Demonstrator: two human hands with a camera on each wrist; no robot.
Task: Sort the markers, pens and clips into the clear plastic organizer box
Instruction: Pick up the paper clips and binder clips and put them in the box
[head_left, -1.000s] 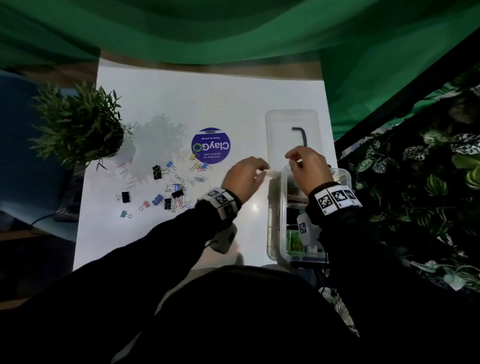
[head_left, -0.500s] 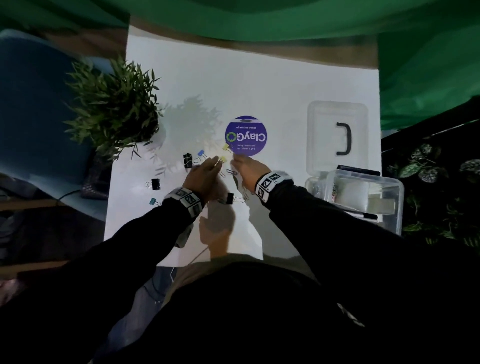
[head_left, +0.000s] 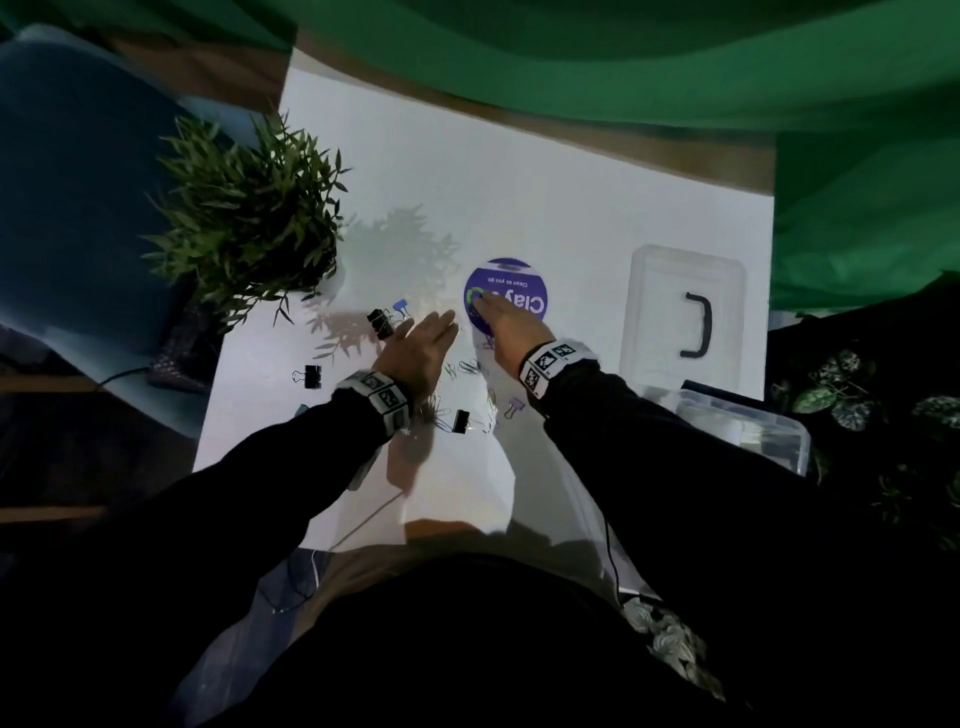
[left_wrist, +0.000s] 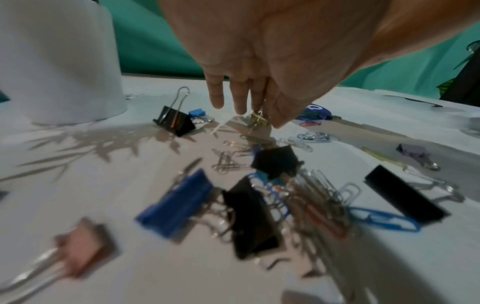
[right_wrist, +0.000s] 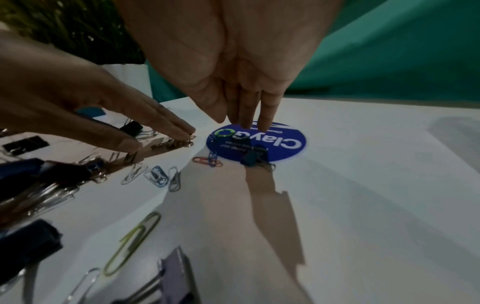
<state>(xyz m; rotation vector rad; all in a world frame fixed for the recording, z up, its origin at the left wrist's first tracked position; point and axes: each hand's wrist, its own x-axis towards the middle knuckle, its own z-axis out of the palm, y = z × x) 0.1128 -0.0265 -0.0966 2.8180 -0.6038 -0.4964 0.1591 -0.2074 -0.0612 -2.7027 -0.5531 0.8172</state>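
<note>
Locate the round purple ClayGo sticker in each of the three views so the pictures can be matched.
Head: the ClayGo sticker lies mid-table, partly under the right hand.
Left wrist: only a blue sliver shows past the left hand, right of centre.
Right wrist: centre, below the fingertips.
Shared landmark: the upright black binder clip, left of the sticker.

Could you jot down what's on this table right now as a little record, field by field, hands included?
surface: white table
left hand: fingers straight, reaching into the scattered clips
right hand: fingers straight, tips over the round purple sticker
organizer box: clear, open, at the table's right edge
lid: off, lying flat beyond the box, black handle
plant: on the left
</note>
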